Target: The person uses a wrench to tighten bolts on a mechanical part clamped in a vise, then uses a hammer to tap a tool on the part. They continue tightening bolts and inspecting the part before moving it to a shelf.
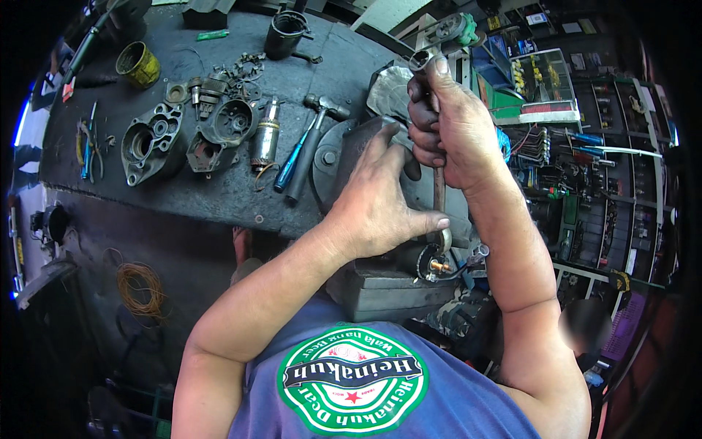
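The dark, worn surface (227, 197) fills the upper left of the view. On it lie two metal housings (152, 143), a cylindrical copper-and-steel part (265, 139), a hammer (325, 108) and pliers (82, 150). To the right, racks full of tools (596, 183) line the room. At lower left, beyond the near edge of the surface, is a coil of orange wire (140, 289).

A dirty yellow can (137, 64) stands near the far left; I cannot tell its contents. A dark metal pot (285, 36) stands farther right. A compartment case (541, 77) contains small yellow pieces.

The right grip (452, 113) is closed firmly around the upper part of a wrench-like tool (439, 189). The left grip (373, 194) has its fingers and thumb apart, the thumb beside the tool's lower part. Just below this end is a round part with a copper-coloured bolt (436, 265).
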Action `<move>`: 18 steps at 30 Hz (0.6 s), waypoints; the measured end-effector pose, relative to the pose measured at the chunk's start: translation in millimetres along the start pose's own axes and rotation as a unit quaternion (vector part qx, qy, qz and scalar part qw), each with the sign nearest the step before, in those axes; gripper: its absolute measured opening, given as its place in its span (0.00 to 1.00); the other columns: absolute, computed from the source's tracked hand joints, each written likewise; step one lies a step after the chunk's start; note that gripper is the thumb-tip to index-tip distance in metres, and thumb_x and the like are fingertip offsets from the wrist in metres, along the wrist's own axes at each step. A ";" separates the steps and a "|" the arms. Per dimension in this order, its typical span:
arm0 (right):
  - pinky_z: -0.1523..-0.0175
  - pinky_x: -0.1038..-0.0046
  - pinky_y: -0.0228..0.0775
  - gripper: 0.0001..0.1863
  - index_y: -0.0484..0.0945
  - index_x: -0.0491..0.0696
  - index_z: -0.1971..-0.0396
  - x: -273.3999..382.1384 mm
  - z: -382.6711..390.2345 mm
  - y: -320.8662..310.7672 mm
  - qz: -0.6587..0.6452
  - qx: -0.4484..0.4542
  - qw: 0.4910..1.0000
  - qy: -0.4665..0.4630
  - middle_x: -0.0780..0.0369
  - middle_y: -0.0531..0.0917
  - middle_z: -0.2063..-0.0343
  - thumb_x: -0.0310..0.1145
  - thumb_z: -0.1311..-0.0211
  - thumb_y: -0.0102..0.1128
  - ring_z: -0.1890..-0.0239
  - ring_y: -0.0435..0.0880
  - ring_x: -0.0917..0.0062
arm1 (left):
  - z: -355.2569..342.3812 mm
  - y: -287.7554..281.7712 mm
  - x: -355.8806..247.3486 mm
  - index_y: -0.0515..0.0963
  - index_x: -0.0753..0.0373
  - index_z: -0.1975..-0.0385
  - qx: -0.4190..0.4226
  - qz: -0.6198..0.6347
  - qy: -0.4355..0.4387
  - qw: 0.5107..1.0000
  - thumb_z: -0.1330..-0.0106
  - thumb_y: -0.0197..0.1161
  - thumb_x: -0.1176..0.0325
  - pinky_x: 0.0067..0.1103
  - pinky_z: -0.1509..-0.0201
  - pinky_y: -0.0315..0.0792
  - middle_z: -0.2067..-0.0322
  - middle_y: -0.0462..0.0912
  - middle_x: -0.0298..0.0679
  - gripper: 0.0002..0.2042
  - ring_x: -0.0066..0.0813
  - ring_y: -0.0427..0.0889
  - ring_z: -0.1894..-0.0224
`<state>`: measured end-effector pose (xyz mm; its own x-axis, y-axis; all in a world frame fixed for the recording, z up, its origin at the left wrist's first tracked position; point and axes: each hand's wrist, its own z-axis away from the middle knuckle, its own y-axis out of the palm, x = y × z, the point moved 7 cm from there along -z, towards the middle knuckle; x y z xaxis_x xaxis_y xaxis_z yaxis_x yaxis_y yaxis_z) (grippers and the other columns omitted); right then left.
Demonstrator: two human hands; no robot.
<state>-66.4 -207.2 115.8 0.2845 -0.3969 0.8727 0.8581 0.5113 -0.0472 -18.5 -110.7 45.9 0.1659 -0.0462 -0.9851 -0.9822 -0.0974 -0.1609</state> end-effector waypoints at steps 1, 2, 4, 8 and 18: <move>0.82 0.78 0.46 0.28 0.74 0.50 0.64 1.2 -0.1 0.6 0.003 -0.005 1.000 -0.004 0.70 0.64 0.83 0.64 0.22 0.55 0.86 0.56 0.86 | 1.3 0.1 2.8 0.62 0.71 0.27 -0.004 0.005 -0.024 1.000 0.54 0.88 0.49 0.38 0.20 0.63 0.28 0.64 0.59 0.57 0.53 0.67 0.25; 0.83 0.79 0.42 0.30 0.74 0.50 0.61 3.2 -1.0 2.1 0.030 -0.006 0.999 -0.018 0.74 0.58 0.84 0.67 0.22 0.51 0.87 0.52 0.88 | 2.3 -0.8 3.8 0.58 0.71 0.26 -0.014 0.015 -0.034 0.999 0.54 0.88 0.49 0.38 0.20 0.63 0.27 0.64 0.59 0.59 0.52 0.67 0.25; 0.82 0.79 0.42 0.30 0.74 0.50 0.61 3.9 -3.4 5.9 0.030 0.001 0.999 -0.020 0.74 0.59 0.84 0.66 0.22 0.51 0.87 0.52 0.88 | 4.7 -0.8 6.8 0.52 0.71 0.23 -0.022 0.042 -0.062 0.997 0.55 0.89 0.49 0.38 0.20 0.62 0.27 0.63 0.61 0.64 0.50 0.67 0.24; 0.82 0.79 0.43 0.29 0.74 0.50 0.62 -3.2 -7.7 12.0 0.035 0.010 0.999 0.008 0.73 0.60 0.84 0.65 0.21 0.52 0.87 0.53 0.87 | 9.2 -1.1 10.6 0.47 0.70 0.21 -0.018 0.066 -0.077 0.995 0.55 0.90 0.52 0.36 0.19 0.61 0.27 0.63 0.62 0.67 0.49 0.65 0.23; 0.83 0.79 0.45 0.29 0.74 0.50 0.62 -18.7 -17.3 17.8 0.048 0.009 0.999 0.021 0.72 0.62 0.83 0.64 0.20 0.52 0.86 0.54 0.87 | 7.7 0.2 13.0 0.46 0.72 0.20 0.026 0.135 -0.086 0.987 0.53 0.89 0.55 0.35 0.17 0.57 0.26 0.63 0.61 0.66 0.48 0.61 0.20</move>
<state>-49.1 -203.9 90.2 0.3824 -0.3769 0.8436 0.8184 0.5620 -0.1199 -17.2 -103.7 32.6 -0.1162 0.1057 -0.9876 -0.9924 -0.0541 0.1109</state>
